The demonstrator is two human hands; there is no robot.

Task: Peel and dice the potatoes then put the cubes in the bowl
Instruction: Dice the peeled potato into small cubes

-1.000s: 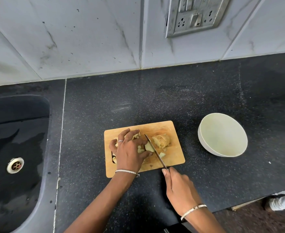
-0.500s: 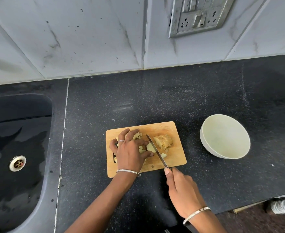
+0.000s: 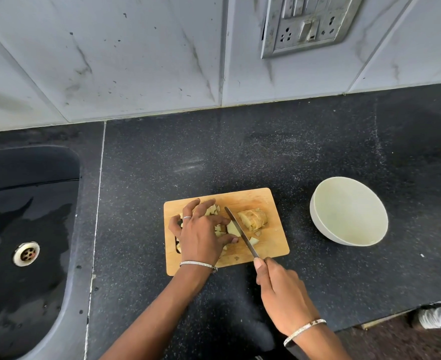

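On a small rectangular wooden cutting board, the left hand lay spread over pale diced potato cubes, likely steadying them, while the right hand gripped a slim steel knife beside a sliced potato chunk; the round cream bowl stood empty nearby, and no writing was legible

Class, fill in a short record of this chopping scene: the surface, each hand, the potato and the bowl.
surface: wooden cutting board on dark counter
left hand: spread over cut pieces
right hand: grips knife, blade between the pieces and sliced potato
bowl: empty, right of the cutting board
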